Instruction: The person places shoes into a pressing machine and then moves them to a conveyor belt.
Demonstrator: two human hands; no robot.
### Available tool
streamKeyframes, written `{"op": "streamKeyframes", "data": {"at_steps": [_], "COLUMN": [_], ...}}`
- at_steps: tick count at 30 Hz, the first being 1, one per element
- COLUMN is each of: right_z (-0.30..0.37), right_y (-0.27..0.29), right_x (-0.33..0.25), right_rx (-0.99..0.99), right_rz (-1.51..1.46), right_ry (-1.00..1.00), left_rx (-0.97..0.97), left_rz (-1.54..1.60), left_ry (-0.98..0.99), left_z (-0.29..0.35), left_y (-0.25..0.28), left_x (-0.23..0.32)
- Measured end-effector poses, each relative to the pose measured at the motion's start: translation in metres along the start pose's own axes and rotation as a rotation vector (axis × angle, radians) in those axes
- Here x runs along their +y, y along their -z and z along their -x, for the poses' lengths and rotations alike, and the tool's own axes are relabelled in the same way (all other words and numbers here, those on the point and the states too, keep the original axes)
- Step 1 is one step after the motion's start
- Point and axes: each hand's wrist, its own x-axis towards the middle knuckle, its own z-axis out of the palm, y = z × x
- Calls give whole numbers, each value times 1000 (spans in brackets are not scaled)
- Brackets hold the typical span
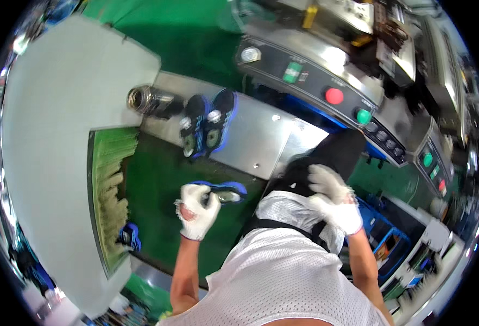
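My left hand [198, 212], in a white glove torn at the back, is closed on a dark shoe [229, 195] with a blue sole edge, over the green belt [158, 174]. The fingers cover the shoe's near end. Over my lap, my right hand [337, 201], also in a white glove, is held with its fingers apart and slightly blurred; nothing shows in it. On the metal ledge [256, 133] beyond the belt, two black shoes [194, 125] with blue soles lie side by side. Another blue-soled shoe [130, 236] sits by the bristle curtain [108, 201].
A dark metallic bottle [158, 102] lies on the ledge beside the white machine housing [55, 136]. At upper right runs a control panel [310, 81] with a red button [334, 96] and a green button [363, 116]. A blue crate [383, 233] stands at my right.
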Motion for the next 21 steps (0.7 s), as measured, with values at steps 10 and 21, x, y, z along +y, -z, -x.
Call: {"op": "streamKeyframes", "data": {"at_steps": [10,21], "right_z": [-5,69], "right_y": [34,45], "right_x": [-11,100], "right_rx": [115,440], "right_rz": [116,-1293], "right_ry": [199,148], "left_rx": [-470,34], "left_rz": [298,-157], "left_ry": [-1035,-966], "left_z": [-130,-478], "left_y": [-20,-88], "left_x": [275,419]}}
